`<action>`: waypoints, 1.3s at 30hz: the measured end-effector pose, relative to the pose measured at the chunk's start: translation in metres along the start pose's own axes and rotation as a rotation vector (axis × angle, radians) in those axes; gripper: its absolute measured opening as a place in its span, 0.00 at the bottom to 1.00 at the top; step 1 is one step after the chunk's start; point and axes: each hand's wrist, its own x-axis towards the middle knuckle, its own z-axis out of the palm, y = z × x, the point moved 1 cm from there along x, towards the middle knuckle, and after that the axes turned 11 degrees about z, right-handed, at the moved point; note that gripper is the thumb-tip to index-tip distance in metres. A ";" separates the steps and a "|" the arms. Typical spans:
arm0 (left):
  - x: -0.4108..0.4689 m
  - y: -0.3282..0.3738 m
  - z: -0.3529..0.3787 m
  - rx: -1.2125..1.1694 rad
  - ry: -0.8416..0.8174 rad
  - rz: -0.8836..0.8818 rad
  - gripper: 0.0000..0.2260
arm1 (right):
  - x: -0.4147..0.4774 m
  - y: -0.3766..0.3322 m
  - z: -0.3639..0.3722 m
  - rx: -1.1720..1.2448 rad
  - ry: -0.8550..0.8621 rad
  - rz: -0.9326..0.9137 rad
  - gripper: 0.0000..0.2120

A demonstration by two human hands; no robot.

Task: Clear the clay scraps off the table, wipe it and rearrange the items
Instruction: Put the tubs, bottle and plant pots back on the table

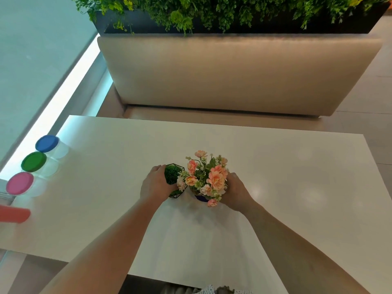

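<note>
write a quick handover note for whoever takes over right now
Left hand holds the green plant pot; right hand holds the flower pot. The pots are side by side in the middle of the table.
The lidded jars line its left edge.
Done: no clay scraps visible.
Left: likely settle both pots and let go.

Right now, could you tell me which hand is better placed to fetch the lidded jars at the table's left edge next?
Left, probably. The left hand, gripping the moss plant, sits nearer the jars; the right hand holds the flower pot and would have to cross over both.
</note>
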 end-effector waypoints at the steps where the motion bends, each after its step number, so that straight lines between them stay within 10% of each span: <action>1: 0.001 0.001 0.000 0.011 -0.007 0.000 0.38 | -0.001 -0.001 0.001 0.001 -0.006 -0.004 0.39; 39: -0.008 0.009 0.004 0.022 0.002 -0.027 0.33 | -0.047 -0.051 -0.027 0.175 -0.029 -0.050 0.42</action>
